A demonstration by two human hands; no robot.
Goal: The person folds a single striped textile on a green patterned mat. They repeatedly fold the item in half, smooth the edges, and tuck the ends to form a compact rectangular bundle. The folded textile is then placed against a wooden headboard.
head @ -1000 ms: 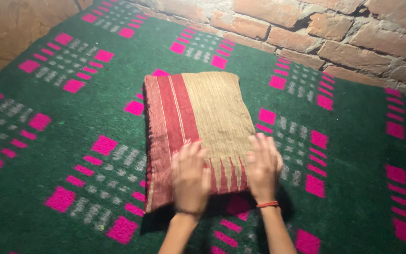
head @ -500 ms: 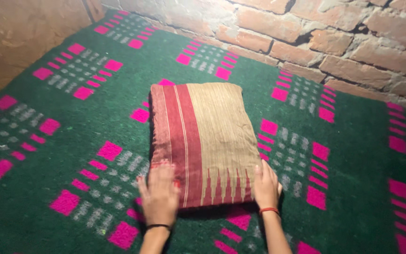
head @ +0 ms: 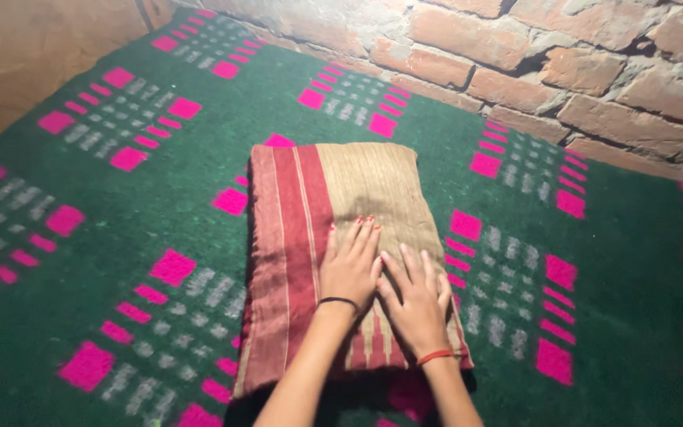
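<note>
Warm, dim light is falling from above, leaving the blanket [head: 104, 237] corners darkening, the hands casting a shadow near the bottom edge, and the brick wall [head: 563, 55] looking slightly soft.

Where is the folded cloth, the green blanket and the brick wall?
Folded cloth [head: 357, 178], head view, on its tan upper part.
Green blanket [head: 120, 213], head view, on a bare green patch left of the cloth.
Brick wall [head: 579, 67], head view, on one brick at the upper right.

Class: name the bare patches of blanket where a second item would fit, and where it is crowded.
Free: green blanket left of the folded cloth, and right toward the brick wall. Crowded: the cloth's near end, under left hand and right hand.
</note>
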